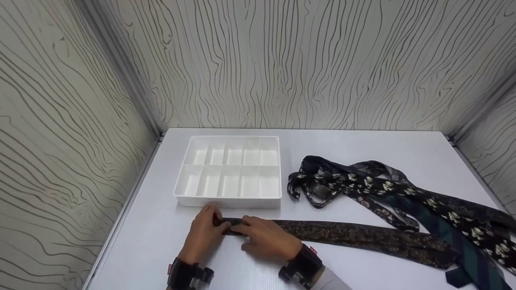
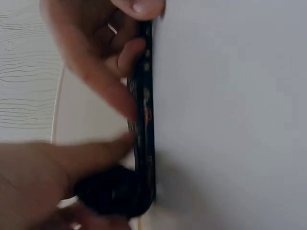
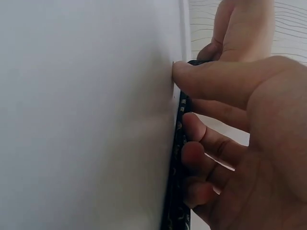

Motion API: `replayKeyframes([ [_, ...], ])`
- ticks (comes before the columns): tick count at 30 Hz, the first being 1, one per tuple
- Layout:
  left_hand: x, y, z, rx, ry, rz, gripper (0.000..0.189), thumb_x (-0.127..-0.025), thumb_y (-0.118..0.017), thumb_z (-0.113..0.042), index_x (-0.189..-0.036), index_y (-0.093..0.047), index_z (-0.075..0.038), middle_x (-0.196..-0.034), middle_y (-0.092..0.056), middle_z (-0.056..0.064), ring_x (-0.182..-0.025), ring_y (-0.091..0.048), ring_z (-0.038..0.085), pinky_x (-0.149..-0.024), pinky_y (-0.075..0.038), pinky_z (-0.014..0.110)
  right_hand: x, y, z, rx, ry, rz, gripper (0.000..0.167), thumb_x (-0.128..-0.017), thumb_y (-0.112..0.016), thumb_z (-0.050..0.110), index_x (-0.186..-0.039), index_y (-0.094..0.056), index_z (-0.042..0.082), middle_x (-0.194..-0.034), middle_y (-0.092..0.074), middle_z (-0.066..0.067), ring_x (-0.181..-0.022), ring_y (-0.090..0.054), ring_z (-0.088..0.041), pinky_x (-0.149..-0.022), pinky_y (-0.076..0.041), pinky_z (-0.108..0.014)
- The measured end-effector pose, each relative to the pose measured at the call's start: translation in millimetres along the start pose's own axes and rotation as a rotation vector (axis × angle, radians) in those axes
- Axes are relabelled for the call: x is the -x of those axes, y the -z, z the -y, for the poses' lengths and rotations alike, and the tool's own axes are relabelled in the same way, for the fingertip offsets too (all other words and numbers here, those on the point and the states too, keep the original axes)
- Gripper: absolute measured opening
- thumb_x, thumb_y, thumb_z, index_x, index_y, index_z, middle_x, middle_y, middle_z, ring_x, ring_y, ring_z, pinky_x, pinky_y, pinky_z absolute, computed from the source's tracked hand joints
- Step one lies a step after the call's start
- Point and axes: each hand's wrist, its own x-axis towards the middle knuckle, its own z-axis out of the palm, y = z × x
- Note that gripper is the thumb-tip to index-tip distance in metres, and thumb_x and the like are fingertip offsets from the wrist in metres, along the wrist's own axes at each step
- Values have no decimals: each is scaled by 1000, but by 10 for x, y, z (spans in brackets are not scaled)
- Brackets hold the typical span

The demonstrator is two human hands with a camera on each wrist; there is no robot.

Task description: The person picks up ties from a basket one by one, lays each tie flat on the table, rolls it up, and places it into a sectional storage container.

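A dark patterned necktie (image 1: pixel 346 235) lies stretched sideways across the white table, in front of the tray. Its left end is wound into a small roll (image 2: pixel 112 194), which my left hand (image 1: pixel 202 233) holds between thumb and fingers. Just right of the roll, my right hand (image 1: pixel 269 237) lies over the strip. The right index finger reaches along the tie toward the roll in the left wrist view, while the other right fingers (image 3: pixel 194 155) rest on the fabric, loosely bent. Part of the roll is hidden by the left fingers in the head view.
A white divided tray (image 1: pixel 229 202) stands right behind the hands, its compartments bare. To the right lies a tangled heap of neckties, among them a black floral one (image 1: pixel 388 185) and a green striped one (image 1: pixel 451 235). Wood-patterned panels (image 1: pixel 258 64) enclose the table's back and sides.
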Motion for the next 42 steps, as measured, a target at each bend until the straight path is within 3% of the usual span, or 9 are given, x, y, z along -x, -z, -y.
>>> replayKeyframes([
  [3, 11, 94, 36, 26, -25, 96, 33, -82, -79, 4, -105, -61, -11, -110, -59, 3, -107, -63, 24, -94, -56, 44, -5, -7, -2, -31, -20, 5, 56, -95, -77, 29, -149, -62, 30, -112, -62, 8, -85, -53, -2, -70, -45, -16],
  [6, 19, 168, 53, 36, -51, 141, 43, -77, -71, 15, -110, -60, -10, -107, -62, 4, -100, -62, 23, -88, -55, 40, -6, -5, -14, -48, -22, 8, 56, -94, -77, 28, -148, -62, 30, -108, -61, 9, -82, -51, -2, -68, -44, -16],
  [9, 20, 195, 43, 5, -50, 119, 40, -78, -70, 16, -108, -63, -10, -99, -65, 3, -93, -57, 19, -80, -52, 34, -2, -8, -27, -55, -23, 9, 55, -95, -77, 28, -148, -63, 29, -105, -59, 8, -80, -49, -2, -67, -43, -17],
  [15, 24, 195, -8, -156, -120, 60, 37, -75, -74, 16, -99, -70, -12, -103, -67, 0, -100, -60, 20, -86, -56, 41, -5, -12, -26, -52, -26, 8, 54, -95, -76, 28, -148, -62, 30, -105, -60, 9, -81, -49, -2, -67, -43, -17],
  [23, 50, 220, -38, -229, -160, 62, 39, -74, -74, 19, -95, -66, -13, -98, -55, -2, -89, -54, 13, -77, -54, 33, -11, 4, -16, -54, -32, 16, 53, -94, -78, 30, -146, -64, 30, -105, -60, 9, -80, -50, -2, -69, -43, -18],
  [28, 51, 182, -150, -392, -238, 22, 35, -74, -79, 15, -95, -73, -13, -95, -54, -2, -82, -54, 17, -68, -52, 35, -11, 9, -15, -84, -67, 24, 53, -94, -77, 29, -146, -63, 33, -109, -61, 10, -85, -53, -3, -72, -47, -20],
  [31, 36, 153, -224, -437, -276, 23, 31, -76, -79, 13, -95, -76, -11, -95, -56, -2, -84, -56, 19, -70, -55, 37, -4, 8, -19, -66, -62, 11, 62, -94, -76, 28, -152, -56, 35, -112, -62, 10, -89, -56, -5, -75, -50, -23],
  [37, 30, 131, -269, -382, -268, 79, 29, -78, -75, 15, -97, -75, -7, -98, -59, 1, -91, -56, 20, -81, -58, 38, -8, -22, -30, -23, -9, 1, 69, -96, -74, 29, -159, -48, 34, -118, -62, 7, -94, -58, -7, -76, -51, -23],
  [42, 10, 143, -265, -197, -212, 164, 39, -84, -69, 14, -118, -62, -3, -110, -61, 11, -106, -61, 29, -92, -58, 50, -10, -35, -30, -23, -17, 12, 60, -96, -73, 30, -154, -55, 32, -113, -60, 8, -90, -54, -5, -72, -46, -19],
])
